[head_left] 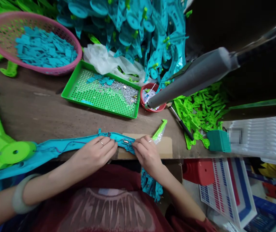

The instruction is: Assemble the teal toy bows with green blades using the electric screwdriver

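Note:
A long blue plastic part [77, 144] with a thin wire along its hollow inside lies near the table's front edge. Its left end joins a round green piece [16, 152]. My left hand [99, 149] has its fingers closed on the blue part, left of a small silver component [125, 141]. At the part's right end, my right hand [145, 149] pinches at the rim; its fingertips hide what lies between them. Beneath that end is a piece of cardboard [165, 149].
Behind my hands are a green tray [96, 104] with small metal pieces, a red bowl [161, 107] and a pink basket [41, 69] of blue pieces. A grey tool [191, 77] slants above the bowl. Green parts [198, 106] are heaped at right, beside a screwdriver [181, 123].

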Tool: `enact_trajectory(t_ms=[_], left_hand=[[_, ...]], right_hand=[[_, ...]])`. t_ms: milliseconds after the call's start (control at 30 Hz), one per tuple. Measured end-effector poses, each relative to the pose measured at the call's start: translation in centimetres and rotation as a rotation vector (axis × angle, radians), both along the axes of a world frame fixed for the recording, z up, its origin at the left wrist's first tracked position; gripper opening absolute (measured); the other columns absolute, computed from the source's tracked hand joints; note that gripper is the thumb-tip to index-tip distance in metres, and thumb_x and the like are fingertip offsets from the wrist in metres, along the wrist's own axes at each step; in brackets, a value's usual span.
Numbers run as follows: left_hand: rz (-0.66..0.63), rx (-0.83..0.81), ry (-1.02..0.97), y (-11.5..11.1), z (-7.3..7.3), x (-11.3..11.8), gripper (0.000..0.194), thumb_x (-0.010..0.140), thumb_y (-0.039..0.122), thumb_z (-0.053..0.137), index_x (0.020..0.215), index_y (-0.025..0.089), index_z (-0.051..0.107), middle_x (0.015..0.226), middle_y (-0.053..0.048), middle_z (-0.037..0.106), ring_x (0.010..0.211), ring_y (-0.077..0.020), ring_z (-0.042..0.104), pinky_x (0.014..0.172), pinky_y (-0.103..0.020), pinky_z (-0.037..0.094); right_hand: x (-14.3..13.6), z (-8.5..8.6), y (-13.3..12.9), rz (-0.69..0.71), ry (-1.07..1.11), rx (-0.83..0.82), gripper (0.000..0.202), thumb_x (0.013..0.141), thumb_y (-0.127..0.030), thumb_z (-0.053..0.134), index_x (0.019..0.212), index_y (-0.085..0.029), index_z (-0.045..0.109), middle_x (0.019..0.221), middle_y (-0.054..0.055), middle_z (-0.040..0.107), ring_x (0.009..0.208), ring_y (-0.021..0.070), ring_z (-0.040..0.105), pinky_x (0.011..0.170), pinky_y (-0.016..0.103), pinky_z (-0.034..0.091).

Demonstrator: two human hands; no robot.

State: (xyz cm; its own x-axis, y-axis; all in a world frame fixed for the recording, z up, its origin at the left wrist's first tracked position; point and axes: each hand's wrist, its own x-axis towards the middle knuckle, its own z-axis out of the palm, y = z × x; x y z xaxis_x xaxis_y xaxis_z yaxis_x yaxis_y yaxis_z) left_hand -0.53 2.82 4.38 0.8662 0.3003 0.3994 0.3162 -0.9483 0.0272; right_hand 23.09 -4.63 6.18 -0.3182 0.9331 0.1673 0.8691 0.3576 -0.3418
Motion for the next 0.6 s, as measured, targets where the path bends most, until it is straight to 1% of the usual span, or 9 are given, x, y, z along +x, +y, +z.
enact_trajectory(t_ms=[100, 233, 333, 433, 500, 600], left_hand=[[0.004, 0.004, 0.009, 0.04, 0.18, 0.12, 0.033, 0.093, 0.001, 0.040, 0.099, 0.009, 0.071, 0.093, -0.013, 0.069, 0.084, -0.0250, 0.062, 0.078, -0.038, 0.049], [0.003, -0.005, 0.041, 0.19, 0.41, 0.29, 0.032, 0.090, 0.000, 0.042, 0.096, 0.011, 0.071, 0.090, -0.012, 0.068, 0.083, -0.0250, 0.061, 0.075, -0.037, 0.049], [-0.005, -0.002, 0.039, 0.31, 0.39, 0.42, 0.031, 0.089, 0.000, 0.042, 0.096, 0.010, 0.071, 0.089, -0.012, 0.068, 0.082, -0.0254, 0.062, 0.074, -0.038, 0.050], [-0.006, -0.002, 0.046, 0.37, 0.30, 0.51, 0.031, 0.088, -0.001, 0.042, 0.096, 0.009, 0.071, 0.087, -0.011, 0.067, 0.081, -0.0261, 0.062, 0.073, -0.039, 0.051], [-0.006, -0.012, 0.040, 0.36, 0.26, 0.54, 0.031, 0.089, 0.000, 0.042, 0.097, 0.008, 0.071, 0.086, -0.011, 0.066, 0.080, -0.0260, 0.063, 0.073, -0.039, 0.052], [-0.007, -0.026, 0.024, 0.34, 0.25, 0.53, 0.031, 0.090, 0.002, 0.041, 0.098, 0.008, 0.071, 0.086, -0.011, 0.066, 0.079, -0.0251, 0.063, 0.074, -0.039, 0.053]], right_hand=[[-0.62, -0.38, -0.25, -0.102, 0.062, 0.029, 0.011, 0.098, -0.012, 0.057, 0.095, -0.016, 0.066, 0.090, 0.007, 0.070, 0.088, 0.0213, 0.050, 0.081, 0.037, 0.047], [-0.76, -0.39, -0.25, -0.194, 0.192, -0.018, 0.011, 0.093, -0.010, 0.064, 0.087, -0.018, 0.064, 0.083, 0.004, 0.071, 0.084, 0.0205, 0.051, 0.079, 0.037, 0.046], [-0.51, -0.16, 0.13, -0.195, 0.238, -0.095, 0.012, 0.091, -0.010, 0.067, 0.085, -0.020, 0.065, 0.079, 0.002, 0.070, 0.085, 0.0212, 0.051, 0.077, 0.036, 0.045], [-0.43, 0.03, 0.49, -0.189, 0.241, -0.149, 0.009, 0.092, -0.012, 0.066, 0.088, -0.019, 0.068, 0.078, 0.003, 0.070, 0.086, 0.0217, 0.051, 0.077, 0.036, 0.045], [-0.59, 0.02, 0.52, -0.198, 0.223, -0.128, 0.008, 0.093, -0.013, 0.065, 0.088, -0.018, 0.068, 0.079, 0.004, 0.070, 0.086, 0.0217, 0.052, 0.079, 0.037, 0.045], [-1.04, -0.28, 0.19, -0.253, 0.201, -0.081, 0.008, 0.092, -0.012, 0.066, 0.088, -0.018, 0.068, 0.085, 0.004, 0.069, 0.088, 0.0219, 0.053, 0.082, 0.038, 0.045]])
